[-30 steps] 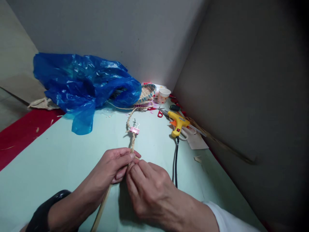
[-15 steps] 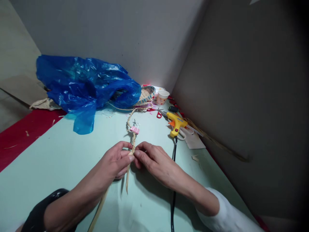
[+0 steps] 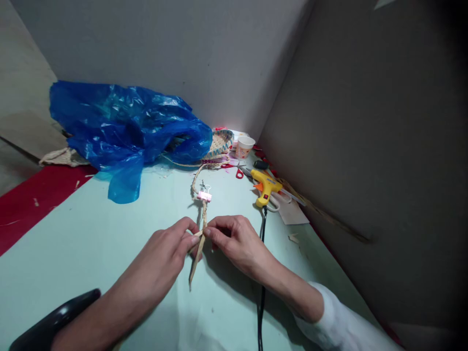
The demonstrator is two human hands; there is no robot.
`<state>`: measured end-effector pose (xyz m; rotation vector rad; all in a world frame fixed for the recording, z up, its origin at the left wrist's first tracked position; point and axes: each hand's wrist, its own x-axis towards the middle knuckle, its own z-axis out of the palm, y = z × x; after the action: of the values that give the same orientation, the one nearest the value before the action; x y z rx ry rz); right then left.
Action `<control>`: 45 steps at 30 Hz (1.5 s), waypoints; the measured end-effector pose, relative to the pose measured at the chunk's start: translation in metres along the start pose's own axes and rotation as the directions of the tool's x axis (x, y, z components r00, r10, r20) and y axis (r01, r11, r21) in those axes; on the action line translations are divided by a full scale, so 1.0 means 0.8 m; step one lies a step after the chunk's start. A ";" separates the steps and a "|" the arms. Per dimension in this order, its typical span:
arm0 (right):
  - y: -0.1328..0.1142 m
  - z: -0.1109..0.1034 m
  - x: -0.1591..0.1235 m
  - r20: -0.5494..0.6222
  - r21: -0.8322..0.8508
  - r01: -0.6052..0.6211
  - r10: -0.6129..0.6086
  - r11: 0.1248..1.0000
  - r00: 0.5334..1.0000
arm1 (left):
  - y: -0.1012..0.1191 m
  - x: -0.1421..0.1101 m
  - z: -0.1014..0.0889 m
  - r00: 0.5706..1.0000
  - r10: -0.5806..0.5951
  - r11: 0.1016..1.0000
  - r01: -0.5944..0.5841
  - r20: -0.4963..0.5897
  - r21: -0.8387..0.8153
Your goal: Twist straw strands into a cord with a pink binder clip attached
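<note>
A thin braid of pale straw-like strips point(image 3: 204, 214) runs toward me from a pink binder clip point(image 3: 204, 196) clamped across it. At its near end, my right hand point(image 3: 237, 246) pinches the braid between thumb and forefinger. Close beside it, my left hand point(image 3: 175, 246) is closed on a pale strip point(image 3: 198, 233) that leaves the braid to the left. Another loose strip point(image 3: 196, 265) hangs down toward me between the hands, its tip free. Beyond the clip the braid curves back toward the basket.
A crumpled blue plastic bag point(image 3: 131, 126) covers the back left, next to a woven basket point(image 3: 222, 142). Further right are a paper cup point(image 3: 244, 147), red-handled scissors point(image 3: 239, 173) and a yellow glue gun point(image 3: 266, 187). Its black cord point(image 3: 262, 302) runs past my right wrist.
My left fingers have drawn closer together and now hold a strip out to the left. The long strip under my left forearm has nearly gone from sight. The clip has turned slightly.
</note>
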<state>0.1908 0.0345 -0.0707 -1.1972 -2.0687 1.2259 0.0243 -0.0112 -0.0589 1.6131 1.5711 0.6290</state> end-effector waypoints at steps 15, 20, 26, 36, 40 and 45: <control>-0.003 0.007 -0.005 -0.003 0.133 0.033 -0.033 0.991 0.999 | -0.013 -0.023 0.046 0.872 0.444 0.806 -0.290 -0.205 0.515; 0.004 0.012 -0.005 0.042 0.268 -0.016 0.005 0.963 0.999 | -0.011 -0.030 0.058 0.719 0.688 0.481 -0.354 -0.095 0.802; 0.004 0.015 -0.002 0.052 0.384 -0.052 0.035 0.922 0.998 | 0.000 -0.029 0.050 0.692 0.712 0.530 -0.419 -0.118 0.737; -0.010 0.003 -0.004 0.164 0.655 -0.131 0.030 0.744 0.986 | -0.012 0.013 0.001 0.980 -0.058 0.832 0.152 0.189 -0.534; -0.005 0.002 -0.002 0.200 0.606 -0.121 -0.003 0.786 0.980 | -0.015 0.014 0.008 0.956 -0.106 0.698 0.269 0.275 -0.664; -0.005 -0.005 -0.006 0.098 0.125 0.054 -0.066 0.991 0.993 | -0.016 0.010 0.008 0.955 -0.134 0.722 0.276 0.264 -0.634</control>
<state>0.1945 0.0310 -0.0650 -1.0297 -2.0535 1.3897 0.0227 -0.0057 -0.0736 0.9057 1.1556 0.7676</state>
